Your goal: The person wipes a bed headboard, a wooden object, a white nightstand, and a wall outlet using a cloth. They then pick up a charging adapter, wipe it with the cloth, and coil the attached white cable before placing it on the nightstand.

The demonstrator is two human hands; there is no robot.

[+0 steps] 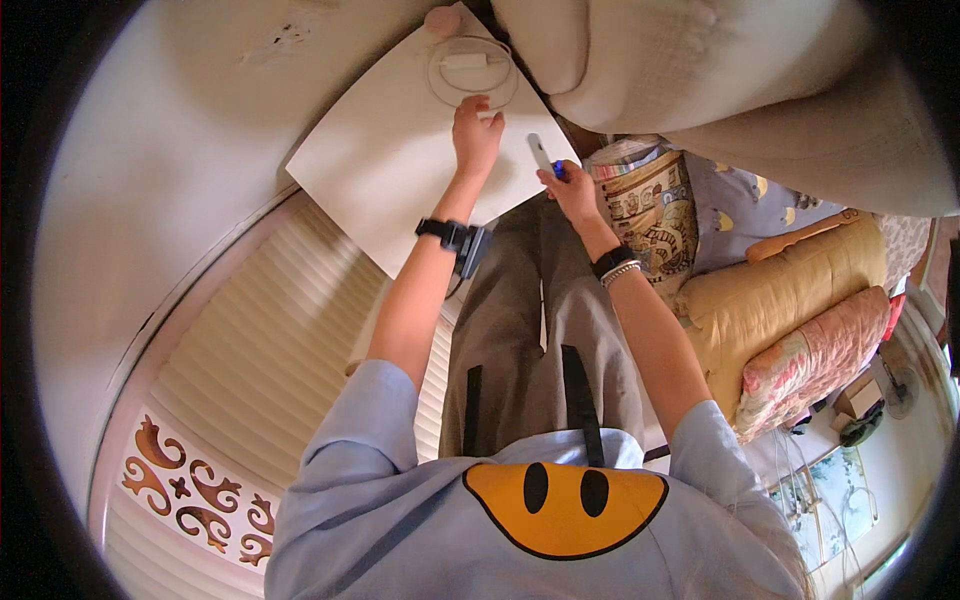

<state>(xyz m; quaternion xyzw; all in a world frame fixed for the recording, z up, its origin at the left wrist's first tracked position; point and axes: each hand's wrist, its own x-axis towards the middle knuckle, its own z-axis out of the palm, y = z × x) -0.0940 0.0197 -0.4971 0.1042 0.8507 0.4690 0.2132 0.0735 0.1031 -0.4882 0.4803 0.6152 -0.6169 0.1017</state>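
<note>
My left hand [477,137] is over a white tabletop [390,140], just short of a coiled white cable [432,78]. Its thumb stands apart from the slightly curled fingers, and I see nothing in it. Inside the coil lies a small white block [464,62]. To the right, by the table's edge, my right hand [574,192] is closed around a slim pale grey tool with a blue part [540,152]. The tool points up and away from me, tilted to the left. Its exact kind is too small to make out.
A round pink object [443,21] sits at the table's far corner. Pale draped fabric [700,70] hangs at the upper right. On the right are a patterned bag [650,210], a yellow cushion [800,290] and a floral cushion [815,340]. A ribbed cream panel [270,300] stands left.
</note>
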